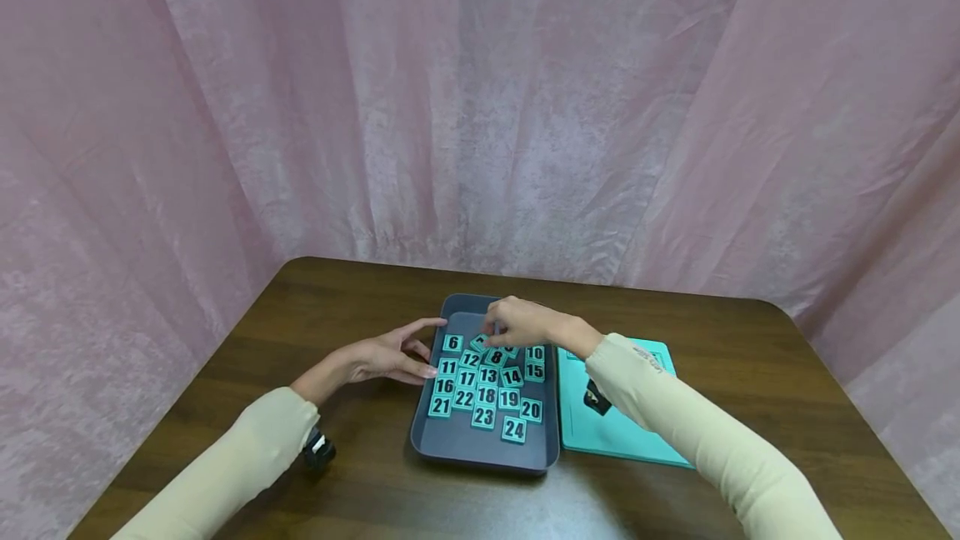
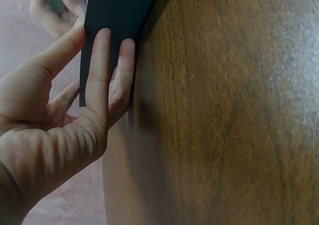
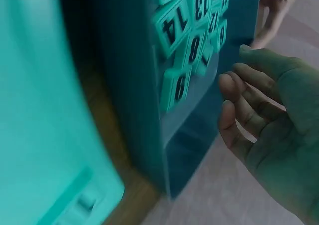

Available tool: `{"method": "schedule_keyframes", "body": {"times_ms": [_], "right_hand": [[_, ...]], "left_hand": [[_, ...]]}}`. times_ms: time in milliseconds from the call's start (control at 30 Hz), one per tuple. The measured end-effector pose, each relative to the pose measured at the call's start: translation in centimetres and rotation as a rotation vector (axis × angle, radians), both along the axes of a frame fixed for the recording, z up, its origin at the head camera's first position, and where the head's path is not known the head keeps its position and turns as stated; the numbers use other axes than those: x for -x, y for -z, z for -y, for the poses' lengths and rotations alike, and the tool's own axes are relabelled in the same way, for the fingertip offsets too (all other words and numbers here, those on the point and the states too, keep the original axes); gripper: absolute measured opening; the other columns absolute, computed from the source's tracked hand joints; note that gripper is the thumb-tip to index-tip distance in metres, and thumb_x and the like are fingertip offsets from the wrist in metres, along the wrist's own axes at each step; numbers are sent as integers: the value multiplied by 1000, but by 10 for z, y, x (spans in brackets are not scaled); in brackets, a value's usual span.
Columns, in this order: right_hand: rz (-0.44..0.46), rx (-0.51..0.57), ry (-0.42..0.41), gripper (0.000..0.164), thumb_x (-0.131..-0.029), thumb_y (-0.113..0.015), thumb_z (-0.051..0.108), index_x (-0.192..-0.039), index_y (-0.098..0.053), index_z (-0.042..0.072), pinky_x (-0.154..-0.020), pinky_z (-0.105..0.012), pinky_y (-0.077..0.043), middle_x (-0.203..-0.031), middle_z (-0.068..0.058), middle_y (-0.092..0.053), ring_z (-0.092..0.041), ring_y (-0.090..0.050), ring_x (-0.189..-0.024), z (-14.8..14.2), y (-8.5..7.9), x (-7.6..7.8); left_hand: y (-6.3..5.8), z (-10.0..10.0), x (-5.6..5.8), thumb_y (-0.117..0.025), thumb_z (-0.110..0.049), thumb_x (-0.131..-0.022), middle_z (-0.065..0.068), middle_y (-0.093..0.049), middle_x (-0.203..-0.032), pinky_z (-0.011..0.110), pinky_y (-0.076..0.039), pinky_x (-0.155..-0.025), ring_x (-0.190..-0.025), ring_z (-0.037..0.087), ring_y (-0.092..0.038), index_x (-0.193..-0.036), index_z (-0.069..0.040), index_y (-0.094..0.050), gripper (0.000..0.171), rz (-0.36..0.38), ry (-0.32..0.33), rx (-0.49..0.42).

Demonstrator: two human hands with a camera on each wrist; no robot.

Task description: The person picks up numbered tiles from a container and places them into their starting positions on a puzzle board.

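Against the left side of a dark grey tray (image 1: 468,448), my left hand (image 1: 390,354) rests with its fingers spread. The left wrist view shows two straight fingers (image 2: 101,70) flat on the tray's outer wall and another fingertip right at the rim. My right hand (image 1: 521,322) hovers over the far part of the tray, fingers loosely bent. Nothing shows between its fingers in the right wrist view. Just beyond its fingertips lie teal number tiles: the 7 (image 3: 203,61), the 8 (image 3: 193,49) and the 6 (image 3: 222,34). The 9 (image 3: 174,89) is partly hidden by this hand in the head view.
Several more teal tiles, such as the 13 (image 1: 488,376) and the 24 (image 1: 513,429), lie loosely in rows in the tray. To its right is a flat teal board (image 1: 615,436), partly under my right sleeve. A pink curtain (image 1: 480,107) hangs behind the wooden table (image 1: 360,473).
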State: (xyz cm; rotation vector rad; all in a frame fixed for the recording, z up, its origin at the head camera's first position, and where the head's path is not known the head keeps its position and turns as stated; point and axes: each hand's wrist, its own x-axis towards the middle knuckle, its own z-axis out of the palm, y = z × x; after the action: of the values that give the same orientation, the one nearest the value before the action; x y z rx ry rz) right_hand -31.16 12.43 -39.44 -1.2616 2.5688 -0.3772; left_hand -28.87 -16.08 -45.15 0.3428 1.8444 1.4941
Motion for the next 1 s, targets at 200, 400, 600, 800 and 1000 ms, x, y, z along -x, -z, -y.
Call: {"method": "schedule_keyframes", "body": {"times_ms": [200, 400, 600, 800, 1000], "right_hand": [[57, -74, 51, 32, -100, -69, 22, -126, -71, 3, -93, -33, -59, -123, -12, -72, -23, -70, -110, 36, 14, 11], [64, -152, 124, 37, -95, -75, 25, -128, -71, 7, -95, -32, -58, -123, -8, -73, -20, -70, -112, 53, 22, 15], [17, -222, 195, 39, -92, -79, 29, -126, -71, 12, -95, -32, -57, -121, -4, -72, -17, -68, -110, 60, 24, 12], [40, -237, 232, 41, -91, -80, 30, -127, -70, 12, -94, -32, -58, -120, -4, -72, -17, -68, -109, 59, 23, 10], [65, -248, 253, 40, -91, -80, 31, -124, -71, 11, -95, -33, -58, -121, -5, -72, -18, -68, -110, 52, 21, 10]], "left_hand": [[-2, -2, -2, -73, -3, -93, 20, -52, -125, 43, -60, -98, -106, 23, -67, -163, -28, -20, 91, -1, 15, -5], [-2, -6, -4, -73, -3, -94, 20, -52, -126, 43, -59, -99, -107, 23, -68, -164, -26, -19, 91, 4, 29, -15], [1, -7, -4, -74, -2, -92, 19, -52, -125, 43, -59, -98, -106, 23, -67, -163, -26, -22, 91, 6, 11, -9], [3, -7, -4, -75, -2, -92, 19, -53, -123, 44, -60, -97, -105, 24, -67, -162, -27, -24, 90, 11, -1, 1], [4, -7, -2, -74, -2, -92, 19, -52, -125, 43, -60, -96, -105, 24, -67, -162, -28, -24, 90, 10, -1, 5]]}}
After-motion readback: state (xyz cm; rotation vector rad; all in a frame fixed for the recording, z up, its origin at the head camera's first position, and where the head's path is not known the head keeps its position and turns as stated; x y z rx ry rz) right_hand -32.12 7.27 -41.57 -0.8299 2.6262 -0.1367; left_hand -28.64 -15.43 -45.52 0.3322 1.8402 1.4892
